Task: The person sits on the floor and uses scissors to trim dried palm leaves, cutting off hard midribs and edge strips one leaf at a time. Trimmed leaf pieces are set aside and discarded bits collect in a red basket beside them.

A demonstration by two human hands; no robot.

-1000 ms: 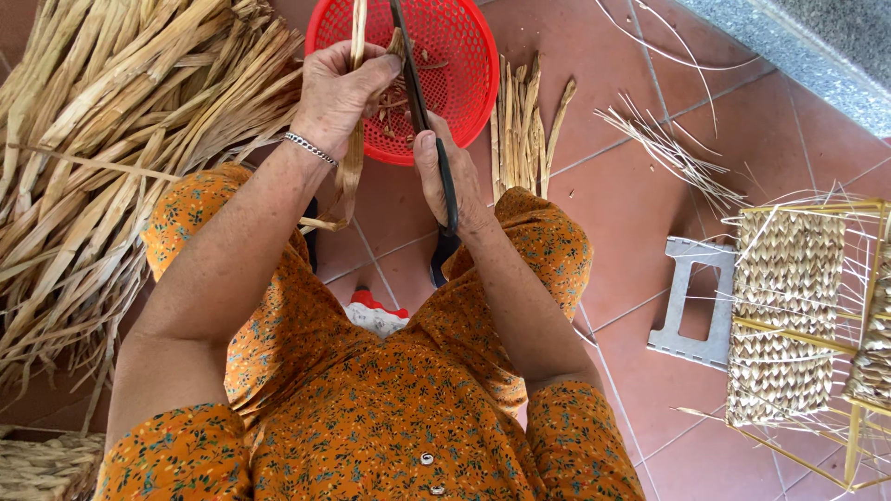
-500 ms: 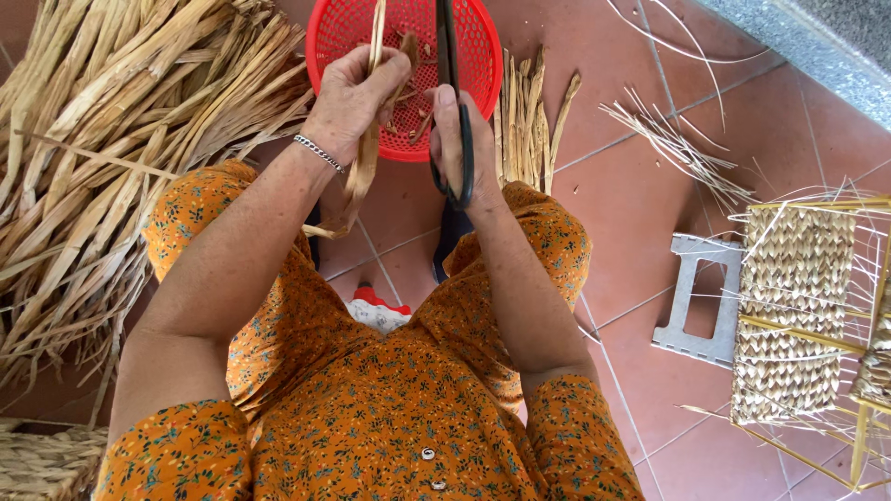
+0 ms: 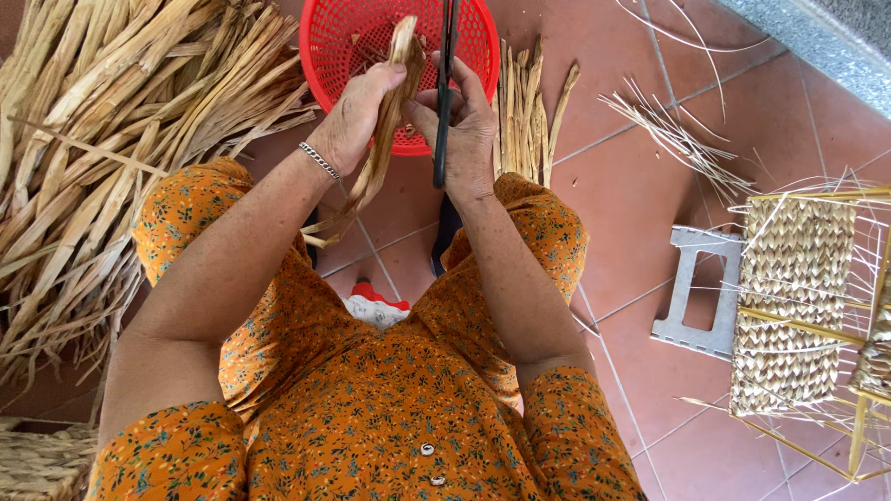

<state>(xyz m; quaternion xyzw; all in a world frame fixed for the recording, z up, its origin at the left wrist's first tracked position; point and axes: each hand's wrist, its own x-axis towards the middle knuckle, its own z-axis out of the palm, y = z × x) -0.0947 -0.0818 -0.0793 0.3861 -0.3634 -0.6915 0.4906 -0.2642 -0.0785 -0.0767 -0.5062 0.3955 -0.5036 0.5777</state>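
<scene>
Both hands have risen over the basket (image 3: 325, 56): left hand (image 3: 357, 116) grips the stalk (image 3: 390, 111), right hand (image 3: 469, 130) grips scissors (image 3: 444, 93); keep the stalk taut.

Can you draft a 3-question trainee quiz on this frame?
1. True or false: the left hand holds a dried leaf strip.
2. What dark tool does the right hand grip?
3. The red basket lies: A) beyond the hands, B) on the woven panel, C) on the grey stool.

Key: 1 true. 2 scissors. 3 A.
</scene>
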